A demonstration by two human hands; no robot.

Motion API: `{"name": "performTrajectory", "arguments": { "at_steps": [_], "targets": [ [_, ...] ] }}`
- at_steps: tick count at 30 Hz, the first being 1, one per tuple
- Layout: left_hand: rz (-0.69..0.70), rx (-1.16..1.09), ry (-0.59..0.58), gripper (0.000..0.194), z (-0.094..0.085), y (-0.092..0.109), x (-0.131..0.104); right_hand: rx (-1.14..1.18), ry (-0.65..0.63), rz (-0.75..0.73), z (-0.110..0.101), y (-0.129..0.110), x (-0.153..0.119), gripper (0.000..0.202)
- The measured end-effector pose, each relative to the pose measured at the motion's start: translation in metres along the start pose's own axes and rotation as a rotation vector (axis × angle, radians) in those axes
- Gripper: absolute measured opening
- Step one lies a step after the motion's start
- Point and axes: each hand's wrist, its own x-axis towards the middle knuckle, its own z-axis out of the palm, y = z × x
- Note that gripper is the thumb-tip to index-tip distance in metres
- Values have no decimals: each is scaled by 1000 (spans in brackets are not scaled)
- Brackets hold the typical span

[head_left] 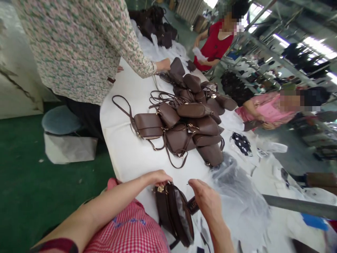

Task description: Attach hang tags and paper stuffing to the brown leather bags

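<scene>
A dark brown handbag (pixel 168 211) stands tilted at the table's near edge, its zipped top open and clear plastic showing inside. My left hand (pixel 160 177) is closed on the bag's upper end, beside its gold-coloured hardware. Just right of the bag, my right hand (pixel 206 198) has its fingers pinched together, with a tiny dark tip poking out at the fingertips. What it holds is too small to make out. Below those fingers is a dark tag (pixel 193 205) with pale lettering, close against the bag's side.
Many brown handbags (pixel 171 116) with straps lie heaped on the white table (pixel 123 154). Clear plastic bags (pixel 237 193) spread on the right, near a grey bar (pixel 297 205). A co-worker's hand (pixel 163 65) touches the heap; two other people work across the table. A stool (pixel 61 119) stands left.
</scene>
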Motion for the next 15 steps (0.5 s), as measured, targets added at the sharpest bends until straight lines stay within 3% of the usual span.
{"name": "performTrajectory", "arguments": {
  "at_steps": [3, 7, 10, 13, 15],
  "targets": [
    [-55, 64, -34, 45, 3, 8, 8, 37, -64, -84, 20, -4, 15, 20],
    [-100, 132, -81, 28, 14, 15, 22, 196, -49, 49, 55, -7, 13, 23],
    [-140, 100, -122, 18, 21, 10, 26, 371, -33, 126, 70, -6, 3, 23],
    [-121, 25, -64, 4, 23, -2, 22, 509, -27, 180, 73, -9, -7, 25],
    [-68, -52, 31, 16, 25, -8, 16, 574, -37, 198, 72, -15, -11, 26]
  ]
}}
